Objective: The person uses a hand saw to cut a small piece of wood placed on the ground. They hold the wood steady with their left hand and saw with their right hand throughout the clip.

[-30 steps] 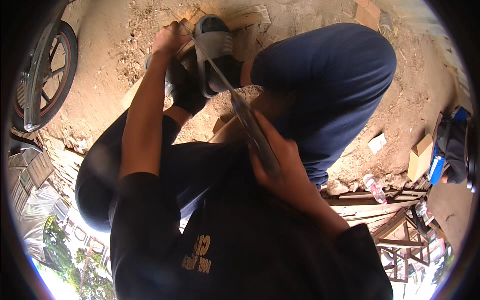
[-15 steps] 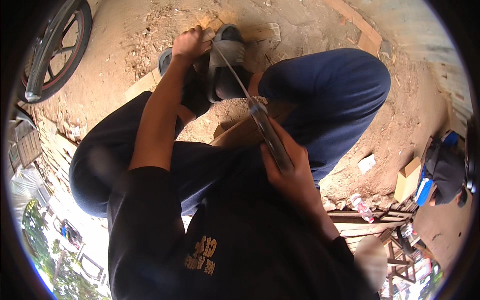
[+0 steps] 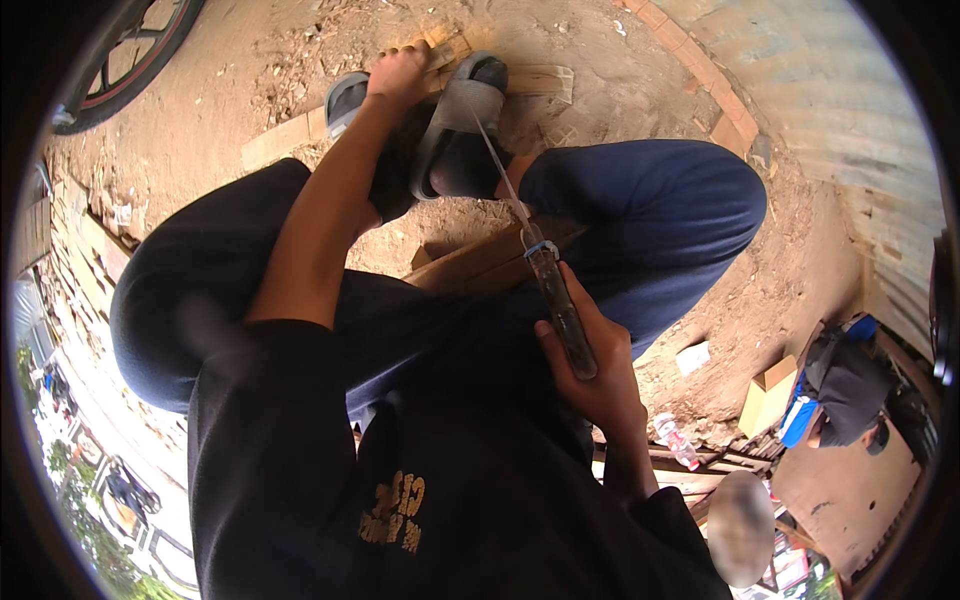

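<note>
My left hand (image 3: pixel 398 76) is out beyond my feet, its fingers closed over a small block of wood (image 3: pixel 446 52) by the slide sandals. In my right hand (image 3: pixel 608 365) is a long tool with a dark handle (image 3: pixel 562 315) and a narrow, pale blade; a blue-white band wraps the handle's front end. Seen nearly edge-on, the blade does not show whether it is a saw or a knife. It slants forward over my right foot, its tip above the grey sandal (image 3: pixel 468 105), apart from my left hand.
Under my feet lies a flat plank (image 3: pixel 540 84) on bare dirt. A wooden beam (image 3: pixel 485 260) is between my legs. A wheel (image 3: pixel 140 60) stands at upper left, a corrugated metal wall (image 3: pixel 820 90) at right. A bottle (image 3: pixel 677 440), a carton (image 3: pixel 768 395) and another person (image 3: pixel 848 385) are at lower right.
My right hand has drawn the tool back toward my body, so its tip has left the wood beside my left hand. The whole view has shifted slightly.
</note>
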The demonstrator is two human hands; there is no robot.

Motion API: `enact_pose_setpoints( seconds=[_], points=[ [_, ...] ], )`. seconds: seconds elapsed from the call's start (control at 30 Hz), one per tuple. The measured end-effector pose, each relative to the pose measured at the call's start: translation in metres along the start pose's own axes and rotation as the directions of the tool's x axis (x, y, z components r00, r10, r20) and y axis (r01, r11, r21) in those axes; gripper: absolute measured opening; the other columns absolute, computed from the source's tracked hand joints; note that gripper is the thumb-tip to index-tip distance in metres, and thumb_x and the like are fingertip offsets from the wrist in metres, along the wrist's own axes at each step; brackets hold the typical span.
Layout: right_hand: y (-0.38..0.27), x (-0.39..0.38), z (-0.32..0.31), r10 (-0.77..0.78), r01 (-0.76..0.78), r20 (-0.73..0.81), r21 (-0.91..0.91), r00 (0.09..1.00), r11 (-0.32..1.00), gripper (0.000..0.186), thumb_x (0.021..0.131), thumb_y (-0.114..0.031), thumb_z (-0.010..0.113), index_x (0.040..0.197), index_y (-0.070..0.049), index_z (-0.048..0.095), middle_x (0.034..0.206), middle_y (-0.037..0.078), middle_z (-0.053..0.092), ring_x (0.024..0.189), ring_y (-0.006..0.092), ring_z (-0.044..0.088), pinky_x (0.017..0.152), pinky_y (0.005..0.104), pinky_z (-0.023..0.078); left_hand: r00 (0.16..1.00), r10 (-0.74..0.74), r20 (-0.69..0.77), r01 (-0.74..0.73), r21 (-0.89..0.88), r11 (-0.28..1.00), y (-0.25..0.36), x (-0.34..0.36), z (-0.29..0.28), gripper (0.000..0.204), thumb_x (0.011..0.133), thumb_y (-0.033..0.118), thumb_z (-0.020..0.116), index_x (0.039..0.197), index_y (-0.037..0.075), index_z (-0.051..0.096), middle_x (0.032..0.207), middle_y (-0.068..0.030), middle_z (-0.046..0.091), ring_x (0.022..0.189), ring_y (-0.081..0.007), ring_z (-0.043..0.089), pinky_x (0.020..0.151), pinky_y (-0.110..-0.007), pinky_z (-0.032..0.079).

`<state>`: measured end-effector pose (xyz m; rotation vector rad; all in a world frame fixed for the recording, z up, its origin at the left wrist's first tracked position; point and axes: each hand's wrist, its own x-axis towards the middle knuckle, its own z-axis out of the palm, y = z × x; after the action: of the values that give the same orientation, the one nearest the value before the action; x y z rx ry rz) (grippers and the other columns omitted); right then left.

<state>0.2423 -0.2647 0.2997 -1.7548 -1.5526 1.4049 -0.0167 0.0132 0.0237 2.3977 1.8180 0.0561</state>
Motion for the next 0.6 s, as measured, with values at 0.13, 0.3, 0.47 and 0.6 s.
enact_pose_setpoints(
  seconds=[0.13,0.3,0.47,0.6],
  points=[
    [0.008,-0.001,0.003,0.031,-0.032,0.019,0.026,0.999,0.999,0.059,0.089,-0.005,0.063,0.143,0.001,0.041,0.096,0.021,0.068,0.081,0.0308,0.070,0.075,0.0318,0.052,0.978,-0.195,0.071,0.201,-0.086,0.976,0.014,0.008,-0.003,0.057,0.078,0.053,0.068,0.105,0.003,0.062,0.101,-0.0231,0.069,0.094,-0.0410,0.068,0.083,-0.047,0.055],
    [0.012,0.002,0.011,-0.060,0.062,-0.069,0.030,0.996,0.998,0.061,0.089,-0.004,0.061,0.146,0.000,0.038,0.098,0.021,0.069,0.079,0.0228,0.070,0.074,0.0286,0.051,0.959,-0.223,0.176,0.234,-0.044,0.971,0.019,0.015,-0.014,0.054,0.080,0.052,0.067,0.105,0.004,0.067,0.101,-0.0213,0.069,0.097,-0.0392,0.068,0.084,-0.045,0.056],
    [0.006,-0.009,0.007,-0.009,0.011,-0.082,0.022,0.997,1.000,0.062,0.089,-0.004,0.061,0.147,0.000,0.037,0.105,0.021,0.069,0.081,0.0230,0.070,0.075,0.0283,0.051,0.971,-0.115,0.208,0.122,-0.023,0.992,0.020,0.009,-0.030,0.046,0.084,0.046,0.066,0.104,0.005,0.066,0.102,-0.0201,0.070,0.098,-0.0371,0.068,0.082,-0.045,0.056],
    [0.004,-0.025,0.012,-0.108,0.100,-0.101,-0.076,0.989,0.992,0.059,0.090,-0.005,0.061,0.145,0.001,0.040,0.113,0.024,0.067,0.091,0.0261,0.071,0.079,0.0296,0.052,0.986,-0.014,0.167,0.005,0.054,0.999,0.010,0.003,-0.032,0.045,0.086,0.046,0.063,0.104,0.004,0.064,0.099,-0.0202,0.069,0.095,-0.0379,0.068,0.080,-0.046,0.056]
  ],
)
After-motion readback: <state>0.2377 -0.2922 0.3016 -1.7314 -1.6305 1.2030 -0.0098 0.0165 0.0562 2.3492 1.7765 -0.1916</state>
